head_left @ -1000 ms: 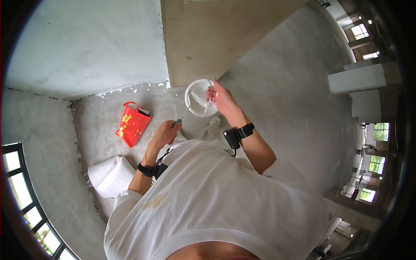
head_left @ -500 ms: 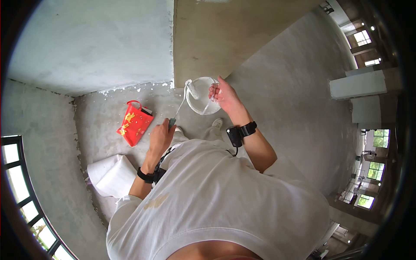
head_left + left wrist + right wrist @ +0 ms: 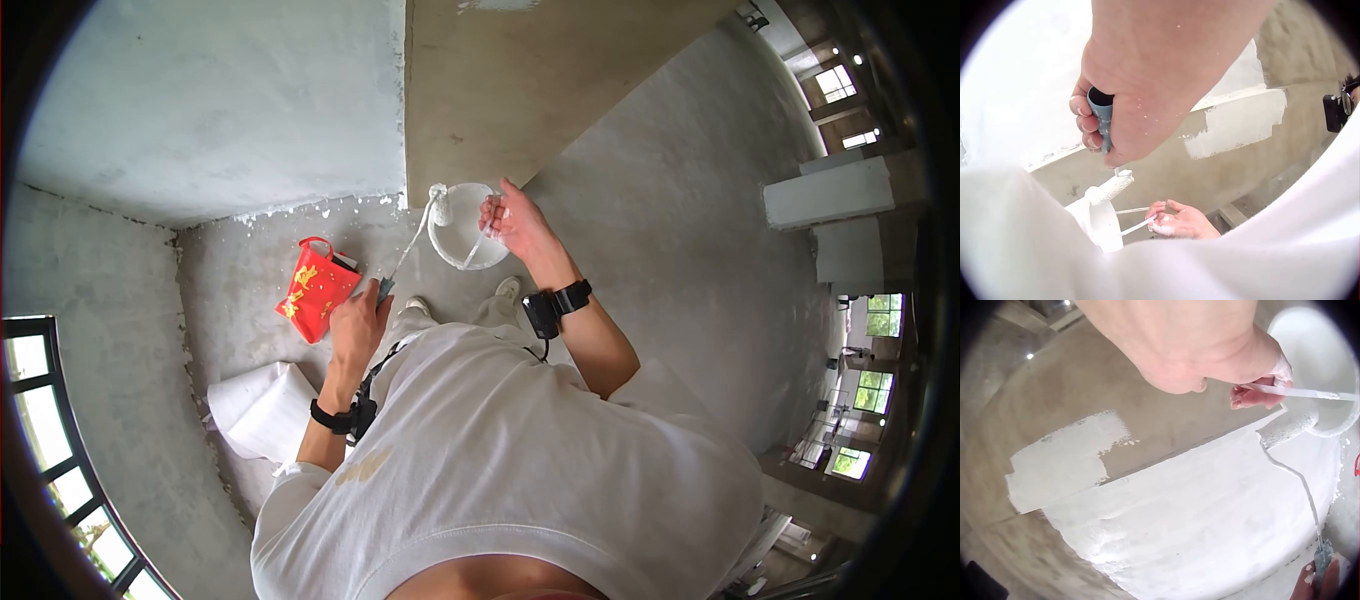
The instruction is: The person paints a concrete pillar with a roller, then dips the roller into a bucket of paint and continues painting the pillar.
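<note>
My left hand (image 3: 360,325) grips the blue-grey handle (image 3: 1102,115) of a paint roller. The roller's bent metal rod runs forward to its white, paint-coated sleeve (image 3: 1289,430), which stands at the rim of a white bucket (image 3: 487,265), overlapping its left side in the head view. From the fingers of my right hand (image 3: 520,222) hangs the bucket, its white handle strap (image 3: 1310,394) caught in the curled fingers. White paint smears this hand, and a few specks dot the left one. Pale paint coats the inside of the bucket.
A wall with fresh white paint (image 3: 1191,512) meets a brown surface (image 3: 480,110) bearing a white patch (image 3: 1066,456). On the floor to the left lie a red bag (image 3: 318,295) and a white wrapped bundle (image 3: 265,405). My shoes (image 3: 508,288) stand just below the bucket.
The roller sleeve has come up from inside the bucket to its left rim. My left hand has drawn back and left with the handle. The right hand keeps holding the bucket, nearly still.
</note>
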### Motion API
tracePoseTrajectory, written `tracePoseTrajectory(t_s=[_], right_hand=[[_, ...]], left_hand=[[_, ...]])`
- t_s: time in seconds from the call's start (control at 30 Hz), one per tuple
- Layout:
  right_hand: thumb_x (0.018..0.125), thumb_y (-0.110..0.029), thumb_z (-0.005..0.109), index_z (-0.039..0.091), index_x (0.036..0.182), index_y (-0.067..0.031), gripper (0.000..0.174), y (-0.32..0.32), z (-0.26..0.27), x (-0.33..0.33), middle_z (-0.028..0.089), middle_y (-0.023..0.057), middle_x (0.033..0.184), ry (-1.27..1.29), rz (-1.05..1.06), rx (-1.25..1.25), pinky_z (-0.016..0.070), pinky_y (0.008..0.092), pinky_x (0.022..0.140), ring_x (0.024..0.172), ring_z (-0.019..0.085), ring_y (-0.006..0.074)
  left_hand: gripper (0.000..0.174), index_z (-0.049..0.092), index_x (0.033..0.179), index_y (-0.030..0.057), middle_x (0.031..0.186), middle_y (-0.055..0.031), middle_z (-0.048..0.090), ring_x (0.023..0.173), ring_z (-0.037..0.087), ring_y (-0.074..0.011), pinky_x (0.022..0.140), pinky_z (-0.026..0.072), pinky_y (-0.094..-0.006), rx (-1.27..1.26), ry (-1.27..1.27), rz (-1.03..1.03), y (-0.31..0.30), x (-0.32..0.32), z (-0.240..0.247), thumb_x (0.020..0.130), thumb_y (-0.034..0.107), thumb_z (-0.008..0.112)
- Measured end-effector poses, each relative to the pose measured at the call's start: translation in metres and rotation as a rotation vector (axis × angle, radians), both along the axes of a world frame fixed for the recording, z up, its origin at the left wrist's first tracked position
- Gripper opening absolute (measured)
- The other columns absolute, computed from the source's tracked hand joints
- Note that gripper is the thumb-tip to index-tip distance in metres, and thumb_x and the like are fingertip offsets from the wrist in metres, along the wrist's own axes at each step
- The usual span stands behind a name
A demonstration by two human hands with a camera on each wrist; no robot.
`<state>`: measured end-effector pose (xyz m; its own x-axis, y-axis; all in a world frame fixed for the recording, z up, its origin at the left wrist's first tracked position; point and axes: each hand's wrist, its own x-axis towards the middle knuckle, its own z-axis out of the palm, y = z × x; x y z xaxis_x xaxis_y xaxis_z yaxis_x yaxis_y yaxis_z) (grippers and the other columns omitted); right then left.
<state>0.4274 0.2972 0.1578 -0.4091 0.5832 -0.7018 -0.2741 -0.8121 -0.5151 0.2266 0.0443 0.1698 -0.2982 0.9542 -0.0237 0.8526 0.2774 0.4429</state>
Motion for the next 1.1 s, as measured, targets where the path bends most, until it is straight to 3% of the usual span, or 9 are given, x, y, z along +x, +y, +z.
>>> tracePoseTrajectory(t_s=[0.27, 0.7, 1.0, 1.1], right_hand=[[0.099, -0.041, 0.053, 0.053, 0.083, -0.0043, 0.04, -0.002, 0.003, -0.004, 0.056, 0.0055, 0.073, 0.011, -0.009, 0.017, 0.0503, 0.0355, 0.071, 0.068, 0.055, 0.0184], [0.098, -0.042, 0.054, 0.052, 0.081, -0.0043, 0.042, -0.001, 0.005, -0.001, 0.055, 0.0066, 0.072, 0.042, -0.018, 0.008, 0.0498, 0.0355, 0.069, 0.068, 0.055, 0.0197], [0.098, -0.044, 0.053, 0.051, 0.079, -0.0047, 0.044, 0.003, 0.001, 0.008, 0.054, 0.0072, 0.071, 0.102, -0.035, -0.02, 0.0486, 0.036, 0.069, 0.067, 0.054, 0.0224], [0.097, -0.043, 0.056, 0.053, 0.083, -0.0045, 0.041, -0.001, 0.003, 0.012, 0.056, 0.0063, 0.072, 0.132, -0.046, 0.005, 0.0502, 0.0361, 0.071, 0.068, 0.056, 0.019]], left_hand=[[0.027, 0.058, 0.105, 0.0064, 0.076, -0.0128, 0.066, 0.066, 0.065, -0.0356, 0.055, 0.0501, -0.0459, 0.087, 0.071, -0.015, -0.002, -0.004, 0.003, 0.09, 0.028, 0.065], [0.027, 0.057, 0.105, 0.0051, 0.079, -0.0149, 0.066, 0.07, 0.065, -0.0376, 0.057, 0.0502, -0.0465, 0.088, 0.015, 0.002, -0.003, -0.014, -0.009, 0.09, 0.026, 0.065], [0.031, 0.054, 0.105, -0.0022, 0.081, -0.0252, 0.064, 0.076, 0.062, -0.044, 0.064, 0.0467, -0.0495, 0.113, -0.331, 0.064, 0.008, -0.017, -0.037, 0.092, 0.024, 0.064], [0.033, 0.054, 0.107, -0.0037, 0.081, -0.0264, 0.063, 0.076, 0.062, -0.0442, 0.064, 0.0459, -0.0483, 0.102, -0.385, 0.067, 0.009, -0.013, -0.042, 0.092, 0.024, 0.064]])
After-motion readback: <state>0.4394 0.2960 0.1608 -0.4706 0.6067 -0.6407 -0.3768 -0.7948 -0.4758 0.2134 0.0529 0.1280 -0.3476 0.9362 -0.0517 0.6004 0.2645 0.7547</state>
